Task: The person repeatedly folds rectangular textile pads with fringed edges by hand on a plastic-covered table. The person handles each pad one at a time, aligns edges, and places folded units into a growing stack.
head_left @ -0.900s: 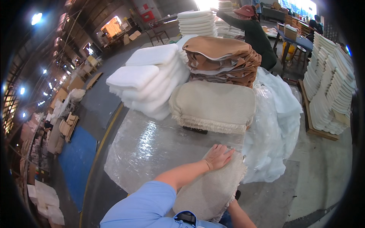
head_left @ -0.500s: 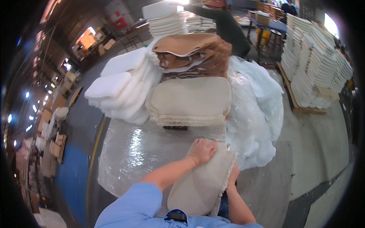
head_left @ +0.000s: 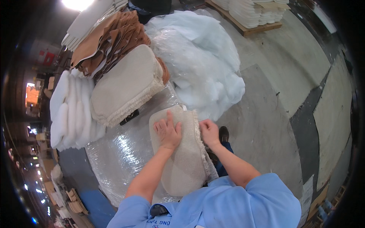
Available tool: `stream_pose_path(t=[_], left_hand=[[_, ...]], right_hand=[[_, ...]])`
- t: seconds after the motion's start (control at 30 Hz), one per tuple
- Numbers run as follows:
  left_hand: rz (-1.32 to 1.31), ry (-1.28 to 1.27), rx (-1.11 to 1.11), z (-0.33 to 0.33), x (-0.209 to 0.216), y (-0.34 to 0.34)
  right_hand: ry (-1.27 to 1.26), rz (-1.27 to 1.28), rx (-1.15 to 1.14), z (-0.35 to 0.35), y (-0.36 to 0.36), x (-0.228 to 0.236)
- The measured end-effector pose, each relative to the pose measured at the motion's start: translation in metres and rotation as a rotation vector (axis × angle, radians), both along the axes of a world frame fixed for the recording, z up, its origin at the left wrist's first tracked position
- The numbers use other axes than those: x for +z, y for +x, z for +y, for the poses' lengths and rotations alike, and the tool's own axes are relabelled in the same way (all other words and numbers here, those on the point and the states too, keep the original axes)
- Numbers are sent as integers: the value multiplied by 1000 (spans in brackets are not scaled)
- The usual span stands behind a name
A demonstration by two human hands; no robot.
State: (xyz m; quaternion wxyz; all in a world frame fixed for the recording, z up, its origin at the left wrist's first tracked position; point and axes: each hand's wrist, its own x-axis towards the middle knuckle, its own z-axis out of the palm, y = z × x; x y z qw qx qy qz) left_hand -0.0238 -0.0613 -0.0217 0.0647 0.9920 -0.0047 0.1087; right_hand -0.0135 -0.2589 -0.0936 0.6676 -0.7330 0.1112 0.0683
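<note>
A beige fabric piece point(head_left: 182, 167) with rounded corners and a frayed, fringed right edge lies in front of me on a plastic-wrapped surface point(head_left: 121, 163). My left hand point(head_left: 168, 133) rests flat on its upper part, fingers spread. Just off the fringe is my right hand point(head_left: 210, 133), its fingers curled together; whatever they pinch, if anything, is too small to make out. A small white tab point(head_left: 184, 108) sticks up at the piece's far edge. Beyond it lies a stack of similar beige pieces point(head_left: 127, 83) with a dark object point(head_left: 129, 117) partly under its near edge.
Brown fabric pieces point(head_left: 110, 41) are piled behind the beige stack. White padding point(head_left: 72, 110) stands to the left, and a large plastic-wrapped white bundle point(head_left: 197, 60) to the right. Farther off, white stacked pieces point(head_left: 247, 11) sit on a wooden pallet point(head_left: 243, 28). Grey floor point(head_left: 262, 140) extends right.
The view has swung right and downward. My left hand has spread flat on the beige piece. My right hand has come from beside the fringe's underside to just outside it, fingers curled.
</note>
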Motion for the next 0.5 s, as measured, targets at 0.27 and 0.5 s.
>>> stream_pose_path(t=[0.27, 0.5], left_hand=[[-43, 96, -10, 2, 0, -2], [95, -551, -231, -90, 57, -50]], right_hand=[[546, 331, -291, -91, 12, -18], [512, 226, 381, -76, -20, 65]])
